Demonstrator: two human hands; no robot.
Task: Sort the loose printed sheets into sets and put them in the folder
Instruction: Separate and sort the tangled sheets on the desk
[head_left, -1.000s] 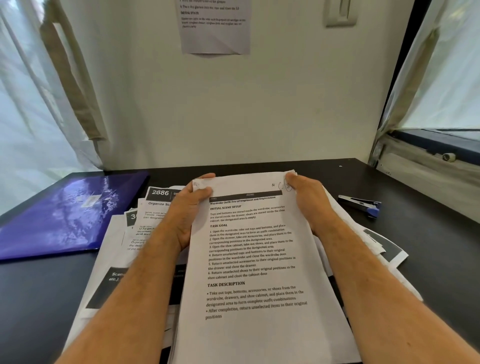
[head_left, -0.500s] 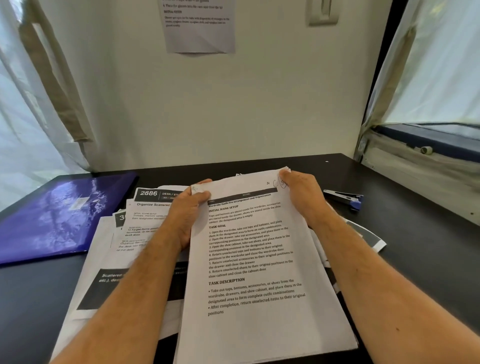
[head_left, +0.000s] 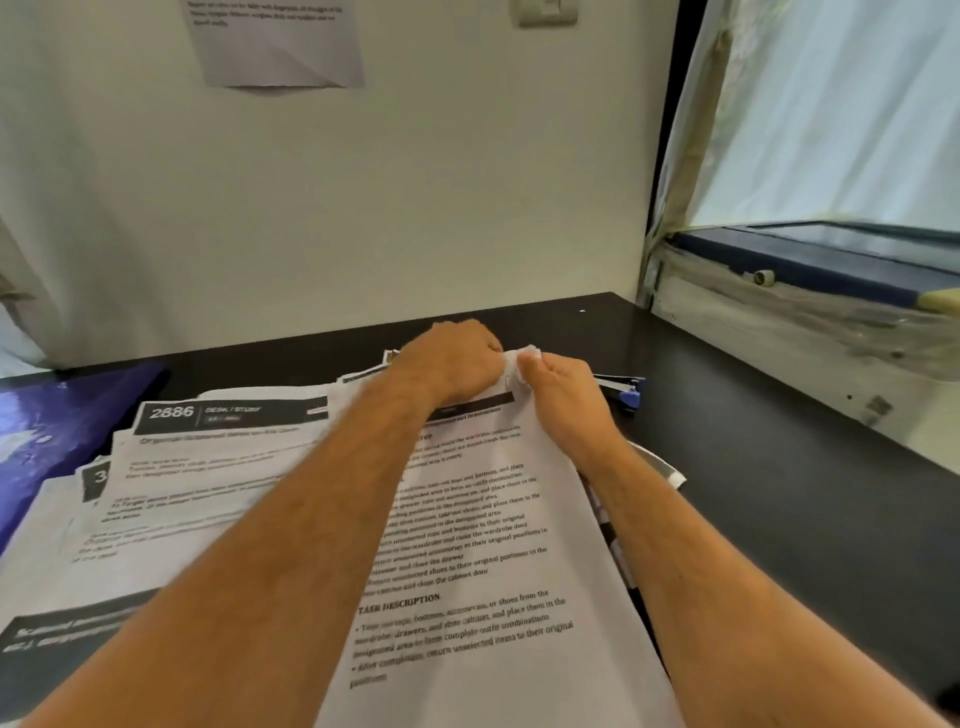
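Black desk (head_left: 727, 441), sheets (head_left: 493, 545) heaped centre. Left hand (head_left: 457, 364) and right hand (head_left: 561, 395) both pinch top sheet's far corner. Paper thin, floppy, creases easily; best held at edges.

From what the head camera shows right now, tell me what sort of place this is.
Probably a home or office desk nook: a black desk against a plain wall, printed instruction sheets spread across it, a blue stapler and a purple folder alongside.
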